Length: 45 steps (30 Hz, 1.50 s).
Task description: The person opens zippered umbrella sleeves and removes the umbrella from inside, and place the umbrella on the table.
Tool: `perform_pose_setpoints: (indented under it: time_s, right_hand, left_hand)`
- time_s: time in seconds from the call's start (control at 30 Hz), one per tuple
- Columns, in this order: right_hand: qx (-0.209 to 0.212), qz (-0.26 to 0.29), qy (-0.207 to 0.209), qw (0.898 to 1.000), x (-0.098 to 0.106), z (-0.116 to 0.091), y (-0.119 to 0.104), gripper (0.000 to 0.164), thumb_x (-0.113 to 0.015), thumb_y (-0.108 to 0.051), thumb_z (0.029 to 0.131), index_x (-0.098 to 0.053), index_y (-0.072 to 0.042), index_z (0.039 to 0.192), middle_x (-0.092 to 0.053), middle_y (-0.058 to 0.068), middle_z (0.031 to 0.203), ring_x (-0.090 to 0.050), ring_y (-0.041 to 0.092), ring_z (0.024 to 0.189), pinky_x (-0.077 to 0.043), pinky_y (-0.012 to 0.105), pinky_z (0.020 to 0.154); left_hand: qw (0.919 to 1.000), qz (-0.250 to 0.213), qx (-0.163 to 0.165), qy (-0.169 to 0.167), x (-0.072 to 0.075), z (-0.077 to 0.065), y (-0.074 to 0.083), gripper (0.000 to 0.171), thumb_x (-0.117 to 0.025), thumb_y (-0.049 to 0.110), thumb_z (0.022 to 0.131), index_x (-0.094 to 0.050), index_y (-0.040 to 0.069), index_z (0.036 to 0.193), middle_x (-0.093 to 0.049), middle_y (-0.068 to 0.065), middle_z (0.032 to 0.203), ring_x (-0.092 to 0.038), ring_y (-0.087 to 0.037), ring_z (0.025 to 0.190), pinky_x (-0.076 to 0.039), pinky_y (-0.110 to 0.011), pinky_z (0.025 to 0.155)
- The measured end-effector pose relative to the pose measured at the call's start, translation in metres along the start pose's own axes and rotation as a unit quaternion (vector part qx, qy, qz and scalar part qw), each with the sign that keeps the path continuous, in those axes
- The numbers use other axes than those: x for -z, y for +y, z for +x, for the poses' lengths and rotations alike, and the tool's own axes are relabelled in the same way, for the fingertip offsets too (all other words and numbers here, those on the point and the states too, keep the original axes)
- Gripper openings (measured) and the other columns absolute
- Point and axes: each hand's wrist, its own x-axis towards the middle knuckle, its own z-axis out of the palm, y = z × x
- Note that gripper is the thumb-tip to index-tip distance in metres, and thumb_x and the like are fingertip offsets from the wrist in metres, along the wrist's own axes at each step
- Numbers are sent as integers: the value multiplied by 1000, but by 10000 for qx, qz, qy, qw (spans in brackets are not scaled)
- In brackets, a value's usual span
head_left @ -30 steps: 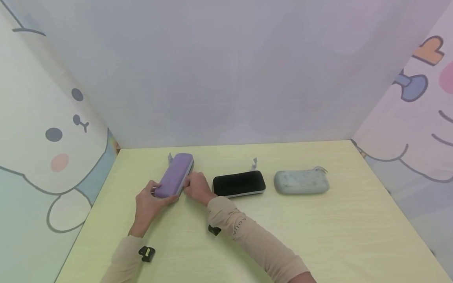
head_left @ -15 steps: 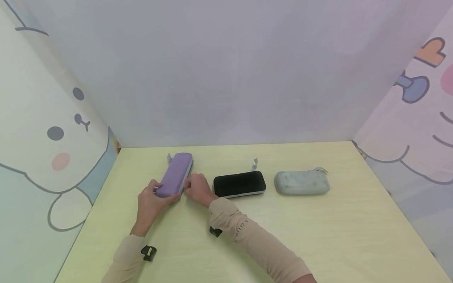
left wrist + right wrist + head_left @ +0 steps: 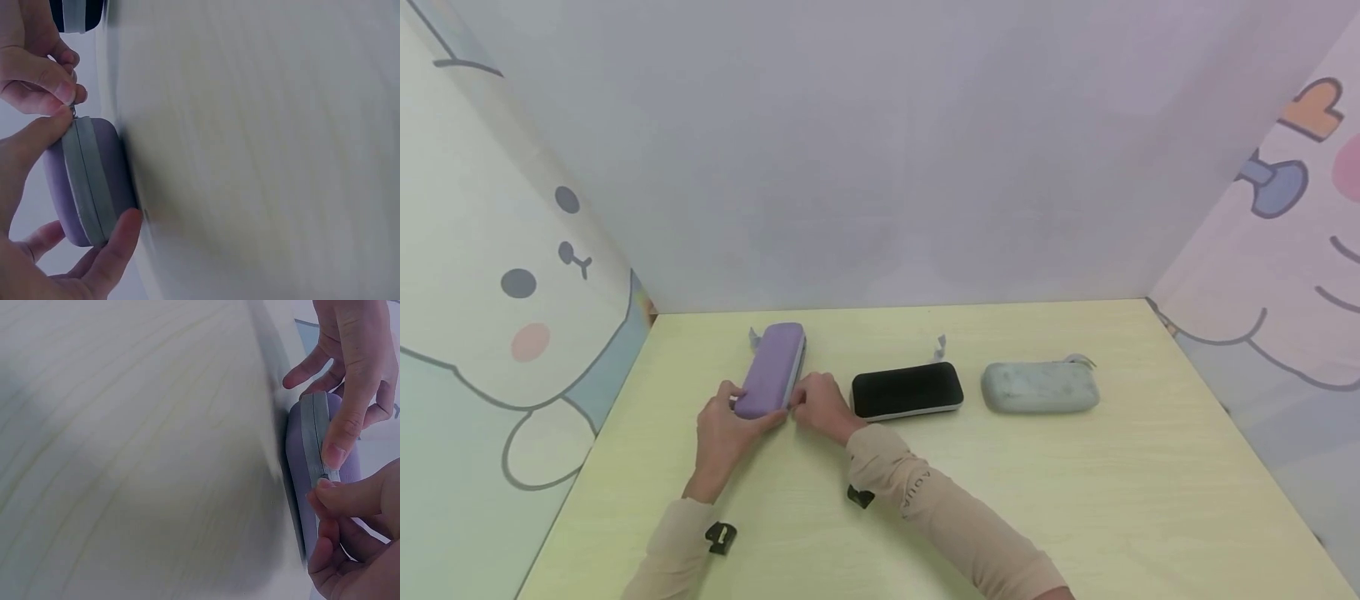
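A purple zippered case [image 3: 772,367] lies slanted on the left part of the table. My left hand [image 3: 722,429] grips its near end, thumb on the right corner and fingers round the left side. At that right corner my right hand [image 3: 823,404] pinches the small zipper pull [image 3: 73,111], mostly hidden by the fingertips. In the left wrist view the grey zipper band [image 3: 84,181] runs round the near end, its two edges together. The right wrist view shows the left thumb pressing on the band just beside the pinching fingers.
A black case [image 3: 907,392] with a light band lies just right of my right hand. Further right is a pale grey-green case [image 3: 1040,387] with a strap loop. A small ribbon tab [image 3: 940,347] sticks up behind the black case. A plain wall [image 3: 895,167] stands behind the table.
My right hand has slid toward me along the case's right side to its near corner. The purple case has turned slightly and shifted a little left. The other cases stay put.
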Motion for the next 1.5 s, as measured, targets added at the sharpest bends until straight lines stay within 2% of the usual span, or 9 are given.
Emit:
perform_pose_setpoints:
  time_s: [0.27, 0.37, 0.47, 0.53, 0.63, 0.73, 0.87, 1.07, 1.5]
  right_hand:
    - [61, 81, 3, 9999, -1, 0, 3, 24, -59, 10, 70, -75, -7, 68, -66, -3, 66, -46, -2, 56, -39, 10, 53]
    - [-34, 53, -24, 10000, -2, 0, 6, 23, -59, 10, 70, -75, -7, 69, -66, -4, 66, -47, -2, 57, -40, 10, 54]
    - [-93, 91, -21, 9999, -3, 0, 7, 23, -60, 10, 71, -76, -7, 70, -67, -4, 68, -48, -3, 58, -41, 10, 55]
    - [-96, 135, -19, 9999, -3, 0, 8, 22, -61, 10, 71, -75, -6, 70, -67, -3, 67, -48, -2, 57, -41, 10, 55]
    - [-68, 146, -23, 9999, -4, 0, 9, 22, -61, 11, 71, -75, -6, 69, -66, -3, 66, -47, -1, 57, -40, 11, 53]
    - [-13, 104, -20, 9999, -4, 0, 9, 21, -61, 10, 71, -75, -6, 69, -66, -3, 66, -48, -2, 57, -41, 10, 54]
    - [109, -1, 13, 9999, -3, 0, 10, 21, -61, 9, 69, -75, -7, 69, -67, -4, 66, -50, -3, 59, -41, 10, 55]
    - [287, 22, 48, 9996, 2, -3, 11, 20, -60, 10, 69, -72, -6, 64, -62, -6, 60, -45, -3, 54, -38, 9, 51]
    - [281, 75, -48, 9996, 1, -6, 14, 19, -63, 8, 71, -74, -6, 67, -66, -5, 65, -51, -2, 59, -41, 10, 55]
  left_hand:
    - [9970, 180, 165, -731, 15, 4, 7, 74, -72, 58, 73, -44, 4, 117, -53, -22, 108, -53, -32, 90, -44, -40, 66]
    - [9966, -50, -211, -798, 23, 13, 6, 60, -69, 46, 82, -50, 3, 119, -52, -24, 115, -55, -36, 94, -46, -46, 72]
    - [9924, -225, -858, -859, 29, 25, 2, 41, -68, 17, 86, -54, 1, 121, -50, -26, 120, -56, -41, 99, -48, -52, 76]
    - [9858, -242, -1295, -1041, 32, 34, 0, 43, -61, -4, 80, -55, 1, 122, -47, -26, 124, -54, -43, 103, -50, -51, 74]
    - [9697, -262, -1850, -1574, 35, 43, 0, 66, -48, -23, 64, -55, 3, 125, -38, -26, 134, -47, -45, 113, -52, -49, 71]
    - [9504, -314, -2221, -2155, 37, 49, 2, 79, -43, -28, 56, -55, 3, 127, -25, -27, 144, -37, -47, 121, -50, -52, 76]
    - [9351, -42, -2507, -2503, 36, 52, 8, 81, -47, -30, 53, -59, 5, 126, -19, -27, 148, -25, -50, 127, -45, -56, 84]
    - [9241, 724, -2661, -2647, 32, 53, 13, 77, -59, -28, 59, -63, 12, 124, -21, -27, 147, -23, -51, 124, -40, -56, 86]
    - [9231, 655, -2868, -2476, 32, 54, 16, 72, -64, -26, 58, -64, 10, 120, -26, -31, 141, -27, -55, 117, -42, -58, 81]
